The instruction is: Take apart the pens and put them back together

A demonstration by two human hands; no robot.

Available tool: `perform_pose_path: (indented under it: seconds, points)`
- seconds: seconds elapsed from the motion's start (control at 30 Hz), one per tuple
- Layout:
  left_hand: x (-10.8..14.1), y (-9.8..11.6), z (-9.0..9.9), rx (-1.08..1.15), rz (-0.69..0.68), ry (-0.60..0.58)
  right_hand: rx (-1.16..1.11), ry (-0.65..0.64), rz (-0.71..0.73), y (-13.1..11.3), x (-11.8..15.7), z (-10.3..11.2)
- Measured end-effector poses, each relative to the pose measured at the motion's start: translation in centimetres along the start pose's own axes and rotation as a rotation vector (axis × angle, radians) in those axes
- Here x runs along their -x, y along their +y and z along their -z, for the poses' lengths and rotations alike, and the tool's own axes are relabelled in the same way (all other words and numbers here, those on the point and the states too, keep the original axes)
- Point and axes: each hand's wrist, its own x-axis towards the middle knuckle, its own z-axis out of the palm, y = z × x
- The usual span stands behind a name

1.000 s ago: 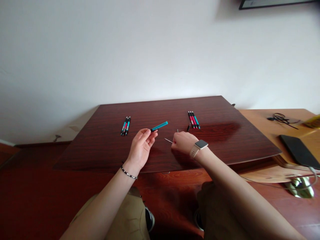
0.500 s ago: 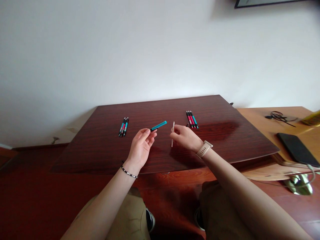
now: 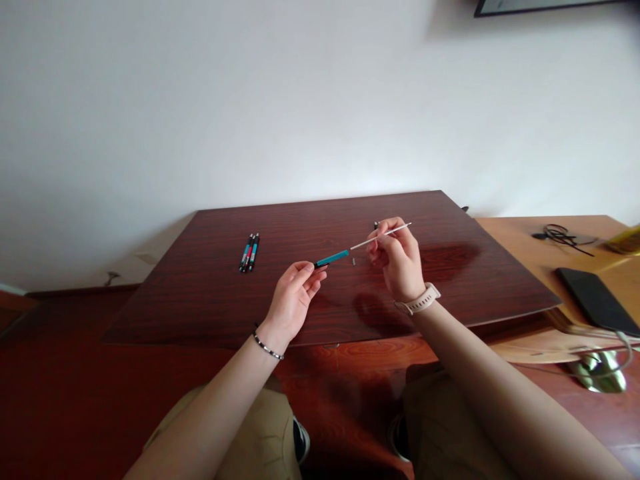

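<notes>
Over the middle of the dark table (image 3: 300,230), my left hand (image 3: 293,300) pinches a teal pen barrel (image 3: 333,258) that points right and slightly up. My right hand (image 3: 400,260) holds a thin white refill (image 3: 383,236) between its fingertips. The refill's left end is close to the barrel's open end, with a small gap between them. A tiny spring-like piece (image 3: 353,261) lies on the table between my hands. On the left lie several pens (image 3: 249,253) side by side, teal and pink. Behind my right hand, another pen group is mostly hidden.
A lighter wooden table (image 3: 520,260) adjoins on the right, with a black cable (image 3: 563,235), a black phone-like device (image 3: 595,300) and a yellow object (image 3: 625,240). A wall stands behind the dark table.
My right hand has turned and moved right, tilting the refill from upright to nearly level. My left hand has shifted right with the barrel. The right pen group is now covered; the tiny piece shows.
</notes>
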Motion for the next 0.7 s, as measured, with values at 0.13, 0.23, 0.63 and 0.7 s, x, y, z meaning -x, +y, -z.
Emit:
perform_pose_path:
  seconds: [0.13,0.23,0.63,0.7]
  points:
    - [0.1,0.0,-0.2,-0.002,0.006,0.012,0.105,-0.043,0.059,0.0,0.2,0.1]
    - [0.1,0.0,-0.4,0.002,0.007,0.017,0.165,-0.083,0.116,-0.2,0.4,0.1]
    - [0.4,-0.2,-1.0,0.022,0.018,0.019,0.191,-0.146,-0.007,-0.1,1.1,-0.2]
    - [0.4,-0.1,-1.0,0.021,0.019,0.015,0.206,-0.131,-0.026,-0.2,1.1,-0.3]
